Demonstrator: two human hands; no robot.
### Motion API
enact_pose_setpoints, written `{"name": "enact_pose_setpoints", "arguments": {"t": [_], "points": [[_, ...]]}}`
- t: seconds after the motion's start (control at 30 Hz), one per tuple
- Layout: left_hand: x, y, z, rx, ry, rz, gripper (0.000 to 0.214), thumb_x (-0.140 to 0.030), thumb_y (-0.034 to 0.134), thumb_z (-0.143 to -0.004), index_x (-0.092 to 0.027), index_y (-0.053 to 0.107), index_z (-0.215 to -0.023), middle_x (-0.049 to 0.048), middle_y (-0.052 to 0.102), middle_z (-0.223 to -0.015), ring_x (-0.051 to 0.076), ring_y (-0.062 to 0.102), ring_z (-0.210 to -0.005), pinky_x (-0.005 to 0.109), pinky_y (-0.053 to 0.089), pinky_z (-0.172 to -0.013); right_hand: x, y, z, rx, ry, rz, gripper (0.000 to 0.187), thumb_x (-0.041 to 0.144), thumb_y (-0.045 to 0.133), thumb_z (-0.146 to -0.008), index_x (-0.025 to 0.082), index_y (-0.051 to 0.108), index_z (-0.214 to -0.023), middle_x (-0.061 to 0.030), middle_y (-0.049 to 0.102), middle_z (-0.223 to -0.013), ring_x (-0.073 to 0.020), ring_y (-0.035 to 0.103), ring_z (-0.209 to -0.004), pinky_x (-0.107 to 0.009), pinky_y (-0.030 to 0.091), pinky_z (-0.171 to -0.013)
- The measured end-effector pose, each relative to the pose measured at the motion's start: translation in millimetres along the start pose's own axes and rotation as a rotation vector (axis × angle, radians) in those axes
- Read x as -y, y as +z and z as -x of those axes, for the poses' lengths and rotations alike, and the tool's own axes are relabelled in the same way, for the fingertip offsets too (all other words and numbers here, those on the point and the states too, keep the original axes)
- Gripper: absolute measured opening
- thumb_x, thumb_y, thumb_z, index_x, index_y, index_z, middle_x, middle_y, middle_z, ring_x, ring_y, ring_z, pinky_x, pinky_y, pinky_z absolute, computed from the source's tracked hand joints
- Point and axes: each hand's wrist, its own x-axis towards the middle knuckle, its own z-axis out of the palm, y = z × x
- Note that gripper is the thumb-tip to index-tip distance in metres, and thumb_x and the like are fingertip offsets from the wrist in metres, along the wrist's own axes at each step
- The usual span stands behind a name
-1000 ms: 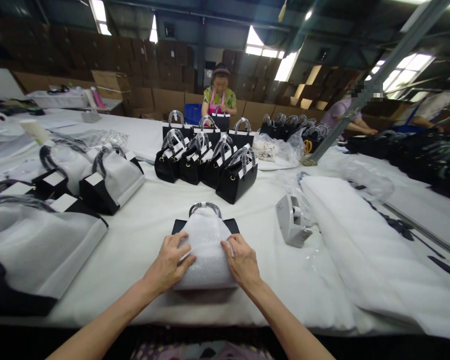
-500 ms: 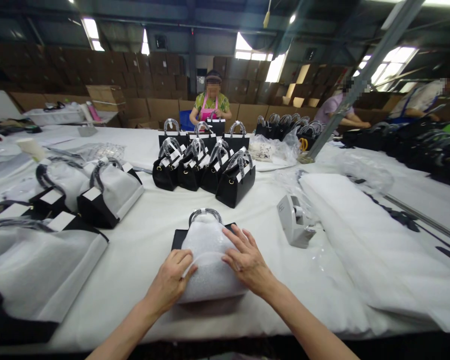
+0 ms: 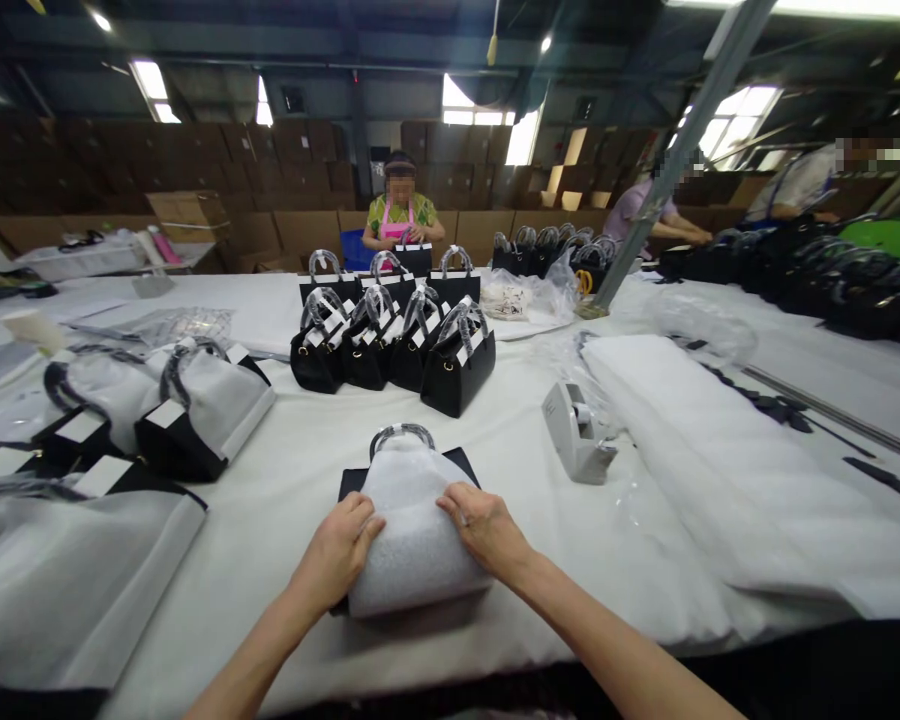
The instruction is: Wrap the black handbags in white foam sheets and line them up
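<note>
A black handbag [image 3: 460,464] stands upright in front of me, its front covered by a white foam sheet [image 3: 414,545]. Its wrapped handles [image 3: 403,432] stick up above the sheet. On the sheet's left edge, the fingers of my left hand [image 3: 339,548] are closed, with the thumb on the front. My right hand [image 3: 486,527] pinches the sheet's right edge between thumb and curled fingers. Black corners of the bag show past the foam on both sides; the rest of its front is hidden.
Foam-covered handbags [image 3: 217,405] stand at left. Ahead are several black handbags [image 3: 461,370] with wrapped handles. A grey tape dispenser [image 3: 579,435] sits right of my bag, beside stacked white foam sheets [image 3: 690,440]. Across the table is a co-worker in a pink apron [image 3: 397,220]; others work at right.
My right hand has gone from spread fingers resting on the foam to a pinch at its edge. My left hand has shifted slightly outward along the left edge. The view has turned slightly right.
</note>
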Motion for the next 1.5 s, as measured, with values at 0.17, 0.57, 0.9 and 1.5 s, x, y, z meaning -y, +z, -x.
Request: {"name": "enact_pose_setpoints", "arguments": {"t": [0.17, 0.57, 0.9, 1.5], "points": [[0.9, -3.0, -12.1, 0.091, -0.049, -0.142, 0.029, -0.035, 0.037, -0.093, -0.021, 0.048, -0.070, 0.0035, 0.055, -0.084, 0.017, 0.056, -0.078, 0.031, 0.042, -0.071, -0.6, -1.3, -4.1, -0.025, 0.034, 0.109, 0.023, 0.031, 0.046, -0.095, 0.020, 0.059, -0.078, -0.0050, 0.060, -0.096, -0.0163, 0.058, -0.086, -0.027, 0.047, -0.073], [-0.3, -0.9, -10.0, 0.034, 0.053, -0.123, 0.028, -0.039, 0.037, -0.093, -0.021, 0.049, -0.075, 0.0054, 0.054, -0.098, 0.018, 0.058, -0.084, 0.032, 0.046, -0.076, -5.2, -7.2, -11.6, 0.072, 0.077, 0.173, 0.029, 0.032, 0.044, -0.095, 0.016, 0.064, -0.082, -0.0080, 0.059, -0.096, -0.0162, 0.059, -0.079, -0.028, 0.047, -0.073], [6.7, -1.9, -14.4, 0.007, -0.071, -0.108, 0.025, -0.041, 0.048, -0.087, -0.020, 0.053, -0.073, 0.0038, 0.060, -0.087, 0.019, 0.058, -0.080, 0.032, 0.044, -0.073, -7.4, -12.1, -17.2, 0.085, 0.139, 0.094, 0.030, 0.033, 0.049, -0.092, 0.016, 0.068, -0.075, -0.0078, 0.062, -0.092, -0.0165, 0.061, -0.079, -0.029, 0.047, -0.075], [5.7, -5.9, -36.7, 0.118, -0.291, -0.192, 0.026, -0.041, 0.059, -0.073, -0.018, 0.052, -0.061, 0.0029, 0.058, -0.074, 0.017, 0.055, -0.069, 0.027, 0.033, -0.061, 8.2, -25.7, -15.8, -0.174, -0.097, 0.305, 0.021, 0.034, 0.056, -0.090, 0.019, 0.059, -0.075, -0.0044, 0.059, -0.077, -0.0170, 0.053, -0.073, -0.029, 0.038, -0.063]]}}
